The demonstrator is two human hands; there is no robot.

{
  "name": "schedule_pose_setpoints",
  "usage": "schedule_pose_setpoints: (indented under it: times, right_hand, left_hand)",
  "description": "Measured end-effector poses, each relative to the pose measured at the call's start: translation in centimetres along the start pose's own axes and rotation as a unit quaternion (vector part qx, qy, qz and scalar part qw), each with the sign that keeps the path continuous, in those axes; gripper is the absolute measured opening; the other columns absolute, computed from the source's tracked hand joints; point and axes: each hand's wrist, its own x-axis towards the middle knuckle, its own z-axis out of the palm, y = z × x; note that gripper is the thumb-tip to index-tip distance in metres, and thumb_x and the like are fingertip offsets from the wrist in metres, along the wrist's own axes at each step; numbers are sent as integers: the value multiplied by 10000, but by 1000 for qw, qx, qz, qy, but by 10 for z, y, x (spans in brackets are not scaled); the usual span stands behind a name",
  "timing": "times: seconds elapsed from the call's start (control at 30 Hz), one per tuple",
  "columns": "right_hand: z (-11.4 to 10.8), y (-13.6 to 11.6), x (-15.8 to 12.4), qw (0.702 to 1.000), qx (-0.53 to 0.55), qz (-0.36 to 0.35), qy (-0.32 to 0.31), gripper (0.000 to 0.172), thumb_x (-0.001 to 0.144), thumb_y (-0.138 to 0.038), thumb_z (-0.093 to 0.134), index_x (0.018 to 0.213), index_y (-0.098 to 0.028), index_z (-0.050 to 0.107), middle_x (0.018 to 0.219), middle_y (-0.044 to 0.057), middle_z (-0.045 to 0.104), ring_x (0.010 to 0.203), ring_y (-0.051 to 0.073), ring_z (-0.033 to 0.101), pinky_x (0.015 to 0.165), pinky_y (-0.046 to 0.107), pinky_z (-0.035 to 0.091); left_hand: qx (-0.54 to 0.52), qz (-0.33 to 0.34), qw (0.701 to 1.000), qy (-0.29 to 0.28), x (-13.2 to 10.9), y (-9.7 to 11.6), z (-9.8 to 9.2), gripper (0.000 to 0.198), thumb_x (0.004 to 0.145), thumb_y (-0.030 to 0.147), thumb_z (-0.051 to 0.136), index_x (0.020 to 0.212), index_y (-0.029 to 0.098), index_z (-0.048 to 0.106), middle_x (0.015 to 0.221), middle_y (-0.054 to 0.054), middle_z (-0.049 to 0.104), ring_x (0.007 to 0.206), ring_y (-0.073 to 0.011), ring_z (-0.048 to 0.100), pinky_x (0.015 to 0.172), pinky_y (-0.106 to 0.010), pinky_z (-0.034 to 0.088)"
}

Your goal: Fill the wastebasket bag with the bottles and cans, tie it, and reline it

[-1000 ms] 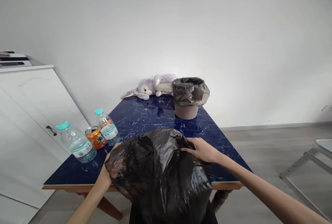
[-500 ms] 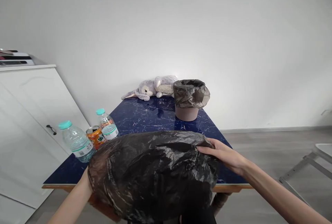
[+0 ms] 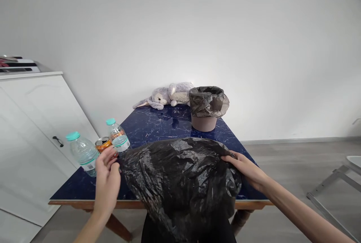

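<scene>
The right hand (image 3: 239,164) pinches one side of a black bin bag (image 3: 183,175) at the near edge of the blue tabletop (image 3: 152,126), while the left hand (image 3: 107,173), thumb and fingers parted, hovers before an orange drink can (image 3: 103,144).

Nothing legible. Label (image 3: 90,166) on bottle (image 3: 80,148) left of left grip (image 3: 107,171): barcode-like print too small to read. Second label (image 3: 122,145) on smaller-looking bottle (image 3: 115,127), beyond left grip: print likewise unreadable. Orange can (image 3: 103,143), partly behind left grip: lettering not readable.
</scene>
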Motion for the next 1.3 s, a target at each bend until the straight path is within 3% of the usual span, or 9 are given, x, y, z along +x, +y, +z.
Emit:
schedule_pose_setpoints:
  times: [0.07, 0.13, 0.23, 0.33, 0.53, 0.7, 0.87, 1.13, 1.3]
  right_hand:
    - [1, 0, 2, 1000, 5, 15, 27, 334, 869, -367, 781, 1144, -191, 713, 985, 84, 829, 894, 265, 790, 806, 349, 612]
    - [4, -2, 2, 999, -4, 24, 35, 297, 879, -342, 772, 1124, -184, 714, 971, 91, 831, 872, 256, 793, 793, 337, 616]
    - [7, -5, 0, 999, -21, 29, 16, 272, 898, -345, 754, 1114, -184, 720, 995, 96, 831, 884, 256, 794, 825, 342, 624]
    - [-6, -4, 4, 998, -61, 31, -15, 276, 891, -374, 748, 1100, -196, 722, 1004, 84, 828, 926, 270, 789, 860, 364, 626]
    - [-60, 1, 14, 952, -305, -9, 26, 329, 864, -382, 700, 1136, -202, 659, 941, 75, 801, 942, 310, 773, 805, 402, 630]
    - [-29, -6, -18, 814, -480, -303, 125, 486, 1021, -461, 551, 1464, -261, 540, 1519, 127, 608, 1398, 342, 592, 1155, 531, 509]
    - [11, 16, -18, 712, -599, -362, -47, 553, 1118, -540, 398, 1636, -349, 420, 1705, 34, 428, 1619, 298, 302, 1332, 597, 233]
    - [-9, 60, 50, 731, -632, -259, 7, 720, 1094, -679, 280, 1698, -289, 317, 1775, 72, 211, 1656, 322, 125, 1335, 612, 132]
    - [-1, 48, 48, 738, -622, -261, 16, 727, 1092, -685, 287, 1684, -268, 361, 1773, 91, 224, 1654, 334, 133, 1333, 620, 118]
  left_hand:
    - [48, 164, 985, -11, -19, 21, 10, 410, 1031, 336, 591, 1430, 251, 559, 1498, -129, 584, 1428, -320, 546, 1224, -519, 440]
    - [83, 281, 938, -185, -36, 43, 25, 385, 1060, 250, 533, 1441, 293, 562, 1502, -93, 602, 1449, -293, 535, 1235, -496, 435]
    - [138, 295, 844, -427, -52, 54, 55, 528, 1108, 381, 492, 1625, 338, 397, 1687, -51, 459, 1582, -307, 386, 1251, -495, 428]
    - [196, 246, 804, -504, -51, 24, 84, 708, 1107, 566, 417, 1730, 363, 147, 1789, -32, 227, 1646, -357, 209, 1269, -557, 383]
    - [236, 233, 796, -506, -21, -50, 95, 734, 1084, 644, 410, 1722, 346, 204, 1776, -45, 239, 1645, -354, 182, 1326, -574, 247]
    - [189, 246, 823, -476, -30, -18, 84, 581, 1124, 533, 398, 1671, 338, 367, 1751, -19, 346, 1643, -287, 247, 1333, -514, 289]
    - [195, 245, 781, -540, -39, -11, 97, 671, 1117, 583, 370, 1723, 357, 194, 1779, -8, 242, 1656, -306, 163, 1347, -549, 226]
    - [151, 224, 812, -517, -39, -3, 74, 554, 1122, 526, 408, 1638, 323, 424, 1747, -42, 358, 1633, -285, 281, 1318, -505, 322]
    - [150, 333, 727, -582, -72, 12, 51, 1350, 719, 642, 909, 1739, 297, 94, 1795, -118, 163, 1641, -436, 160, 1313, -657, 236]
